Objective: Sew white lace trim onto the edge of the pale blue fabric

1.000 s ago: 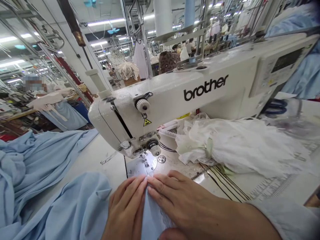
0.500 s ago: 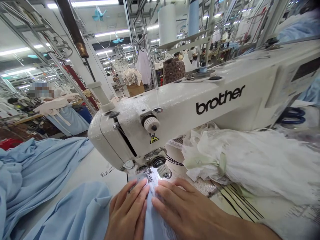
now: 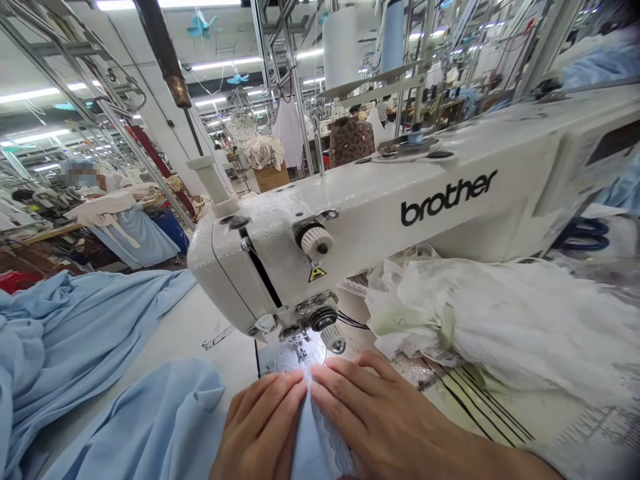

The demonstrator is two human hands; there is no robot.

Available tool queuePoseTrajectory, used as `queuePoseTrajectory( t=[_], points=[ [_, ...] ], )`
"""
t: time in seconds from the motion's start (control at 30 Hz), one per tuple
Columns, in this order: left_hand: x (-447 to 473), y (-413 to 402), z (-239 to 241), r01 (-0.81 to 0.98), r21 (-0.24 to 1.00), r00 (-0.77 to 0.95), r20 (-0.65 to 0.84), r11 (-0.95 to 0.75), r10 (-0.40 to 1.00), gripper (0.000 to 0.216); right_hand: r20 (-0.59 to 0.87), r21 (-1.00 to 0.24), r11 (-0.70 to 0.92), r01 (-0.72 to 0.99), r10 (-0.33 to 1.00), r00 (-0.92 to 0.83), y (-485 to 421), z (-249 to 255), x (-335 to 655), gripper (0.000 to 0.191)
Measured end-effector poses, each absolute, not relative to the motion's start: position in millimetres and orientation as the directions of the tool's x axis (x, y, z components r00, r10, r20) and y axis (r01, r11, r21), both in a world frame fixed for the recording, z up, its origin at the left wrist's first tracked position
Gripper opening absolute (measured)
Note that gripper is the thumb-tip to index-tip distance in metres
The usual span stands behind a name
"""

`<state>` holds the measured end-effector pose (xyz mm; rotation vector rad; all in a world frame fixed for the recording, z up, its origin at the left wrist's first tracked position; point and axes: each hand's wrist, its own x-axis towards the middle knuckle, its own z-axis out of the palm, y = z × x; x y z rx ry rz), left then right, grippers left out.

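The presser foot of a white sewing machine stands over a lit needle plate. A strip of light blue fabric with white lace along its right side runs toward me from the foot. My left hand lies on the strip's left side, fingers close together and pressed on the blue fabric. Pressed on the lace side are the bent fingers of my right hand. Both sets of fingertips nearly meet just in front of the foot. My palms hide part of the cloth.
More light blue fabric lies bunched on the left of the table. To the right, a bundle of white lacy cloth sits below the machine arm. Blue-handled scissors rest behind it. Thread cones stand above the machine.
Both hands have drawn back a little toward me from the presser foot, so more of the needle plate shows. The view has shifted slightly, with the machine now farther right.
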<state>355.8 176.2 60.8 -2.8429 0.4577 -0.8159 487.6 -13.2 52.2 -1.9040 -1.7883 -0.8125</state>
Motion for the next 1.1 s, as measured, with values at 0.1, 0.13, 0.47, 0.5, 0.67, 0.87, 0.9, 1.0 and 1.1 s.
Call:
queuePoseTrajectory(
  t=[0.1,0.13,0.47,0.5,0.67,0.87,0.9,1.0,1.1],
  points=[
    [356,175,62,-0.249,-0.212,0.815,0.481,-0.945,-0.323,0.03,0.657,0.093,-0.096,0.991,0.754,0.011,-13,52,487,0.065],
    [357,174,62,-0.248,-0.211,0.809,0.492,-0.946,-0.322,0.029,0.653,0.093,-0.089,0.992,0.758,0.007,-14,53,487,0.067],
    [373,172,71,-0.187,-0.192,0.787,0.557,-0.963,-0.264,0.029,0.313,-0.084,-0.107,0.991,0.941,0.128,-23,80,483,0.06],
    [374,172,70,-0.176,-0.187,0.79,0.559,-0.966,-0.252,0.028,0.249,-0.117,-0.112,0.987,0.959,0.138,-21,82,485,0.062],
    [375,173,68,-0.16,-0.167,0.791,0.568,-0.973,-0.227,0.028,0.095,-0.255,-0.16,0.953,0.977,0.189,-17,85,489,0.066],
    [376,173,66,-0.159,-0.144,0.779,0.589,-0.977,-0.214,0.028,0.033,-0.296,-0.183,0.937,0.979,0.202,-15,92,488,0.065],
    [376,174,66,-0.158,-0.158,0.777,0.589,-0.975,-0.222,0.028,0.01,-0.297,-0.189,0.936,0.98,0.201,-15,94,488,0.066],
    [375,175,67,-0.162,-0.193,0.781,0.574,-0.968,-0.245,0.029,-0.015,-0.302,-0.192,0.934,0.98,0.196,-13,97,487,0.067],
    [375,176,69,-0.17,-0.185,0.778,0.577,-0.968,-0.247,0.028,0.077,-0.311,-0.169,0.935,0.976,0.203,-14,91,487,0.066]
  ],
)
